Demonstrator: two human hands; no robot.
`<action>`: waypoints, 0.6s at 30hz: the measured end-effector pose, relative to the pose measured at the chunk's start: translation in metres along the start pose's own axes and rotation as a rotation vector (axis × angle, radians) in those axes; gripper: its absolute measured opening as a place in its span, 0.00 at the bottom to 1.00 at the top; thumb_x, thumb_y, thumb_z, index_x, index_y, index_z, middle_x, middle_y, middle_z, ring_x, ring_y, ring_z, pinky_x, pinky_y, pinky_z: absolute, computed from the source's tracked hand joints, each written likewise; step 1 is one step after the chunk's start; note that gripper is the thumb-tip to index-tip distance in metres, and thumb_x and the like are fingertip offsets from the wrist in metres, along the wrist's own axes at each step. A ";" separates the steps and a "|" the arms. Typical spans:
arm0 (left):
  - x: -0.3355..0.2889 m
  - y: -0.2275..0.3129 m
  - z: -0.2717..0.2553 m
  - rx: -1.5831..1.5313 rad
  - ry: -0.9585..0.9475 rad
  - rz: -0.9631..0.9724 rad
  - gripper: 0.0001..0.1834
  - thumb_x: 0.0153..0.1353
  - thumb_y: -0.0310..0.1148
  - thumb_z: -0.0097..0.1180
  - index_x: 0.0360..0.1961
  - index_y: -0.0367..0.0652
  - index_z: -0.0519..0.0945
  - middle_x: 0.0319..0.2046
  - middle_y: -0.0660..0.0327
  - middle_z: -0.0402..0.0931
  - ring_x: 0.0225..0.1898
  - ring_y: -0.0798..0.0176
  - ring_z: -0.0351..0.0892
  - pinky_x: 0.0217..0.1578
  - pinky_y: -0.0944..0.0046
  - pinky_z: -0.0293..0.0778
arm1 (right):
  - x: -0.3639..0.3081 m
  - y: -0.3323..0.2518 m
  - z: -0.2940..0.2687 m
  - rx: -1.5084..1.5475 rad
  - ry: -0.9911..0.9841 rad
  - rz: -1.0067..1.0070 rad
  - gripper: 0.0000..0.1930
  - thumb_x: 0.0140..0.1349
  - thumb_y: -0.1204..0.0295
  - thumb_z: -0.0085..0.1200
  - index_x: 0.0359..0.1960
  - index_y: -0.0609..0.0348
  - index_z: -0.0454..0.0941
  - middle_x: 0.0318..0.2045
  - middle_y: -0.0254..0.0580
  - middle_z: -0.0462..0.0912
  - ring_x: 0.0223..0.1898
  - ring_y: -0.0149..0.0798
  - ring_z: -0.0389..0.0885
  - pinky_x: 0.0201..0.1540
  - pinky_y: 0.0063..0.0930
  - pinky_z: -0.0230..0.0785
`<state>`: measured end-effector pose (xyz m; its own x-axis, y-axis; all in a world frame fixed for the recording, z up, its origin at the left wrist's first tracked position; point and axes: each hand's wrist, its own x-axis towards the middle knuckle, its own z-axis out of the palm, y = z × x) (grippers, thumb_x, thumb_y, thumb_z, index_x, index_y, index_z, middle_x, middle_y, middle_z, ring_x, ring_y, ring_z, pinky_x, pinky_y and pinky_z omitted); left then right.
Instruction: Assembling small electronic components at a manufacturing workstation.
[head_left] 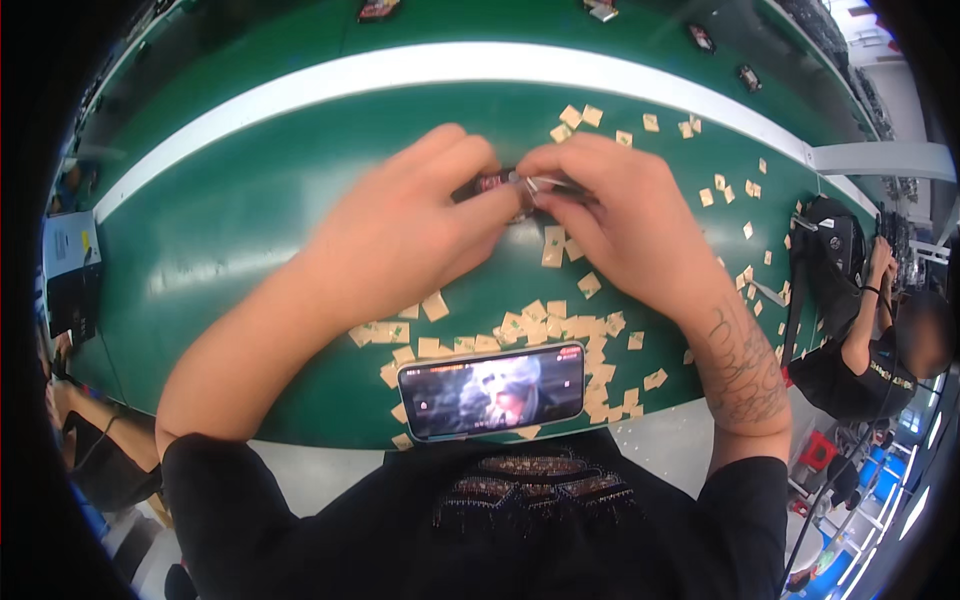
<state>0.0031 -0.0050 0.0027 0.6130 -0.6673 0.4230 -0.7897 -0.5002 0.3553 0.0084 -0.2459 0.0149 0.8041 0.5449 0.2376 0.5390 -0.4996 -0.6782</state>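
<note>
I saw both hands meeting over the green bench point(230, 220), just beyond the phone point(491, 391). My left hand point(400, 225) had its fingers point(455, 160) curled together and pinched on a small dark part point(493, 182), which sat between the two hands, farther from me than the phone. My right hand point(610, 215) closed its fingers point(560, 155) on the same part from the other side, gripping a shiny metal bit of it point(535, 183); the hands covered most of it, so I could not tell its shape. The fingertips of both hands touched or nearly touched there.

The phone lay flat at the near edge of the bench, screen lit, showing a picture. Small tan squares point(560, 325) lay scattered just beyond the phone, thick in a band along its far side, some under its edge. More squares point(720, 185) were strewn well to the right of the phone and beyond my right hand. One larger tan strip point(552, 246) lay just under my right hand, between it and the phone.

A white band point(300, 95) curved across the bench well beyond the phone. Far to the right of the phone another person point(865, 350) in black sat beside a black machine point(835, 240)
</note>
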 end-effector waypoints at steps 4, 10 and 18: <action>-0.001 -0.006 0.001 -0.120 -0.002 -0.042 0.22 0.50 0.22 0.75 0.48 0.42 0.84 0.43 0.58 0.79 0.43 0.50 0.79 0.43 0.53 0.79 | 0.003 -0.001 -0.001 0.087 -0.030 0.129 0.10 0.64 0.80 0.65 0.46 0.62 0.84 0.38 0.47 0.86 0.39 0.49 0.89 0.42 0.36 0.82; 0.000 -0.004 0.000 -0.138 0.025 -0.067 0.25 0.50 0.22 0.75 0.50 0.41 0.80 0.41 0.56 0.78 0.43 0.48 0.78 0.43 0.52 0.78 | 0.001 -0.001 0.002 0.143 -0.015 0.203 0.10 0.65 0.80 0.66 0.47 0.64 0.84 0.39 0.47 0.87 0.39 0.45 0.90 0.43 0.33 0.82; 0.001 -0.002 0.001 -0.153 0.041 -0.084 0.25 0.50 0.22 0.75 0.50 0.41 0.79 0.41 0.57 0.78 0.43 0.48 0.78 0.45 0.52 0.77 | -0.002 0.000 0.005 0.186 -0.004 0.202 0.11 0.65 0.81 0.66 0.48 0.64 0.85 0.39 0.48 0.87 0.40 0.46 0.90 0.44 0.34 0.83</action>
<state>0.0051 -0.0051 0.0014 0.6794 -0.6025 0.4189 -0.7247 -0.4610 0.5122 0.0056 -0.2435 0.0111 0.8895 0.4495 0.0823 0.3123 -0.4665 -0.8275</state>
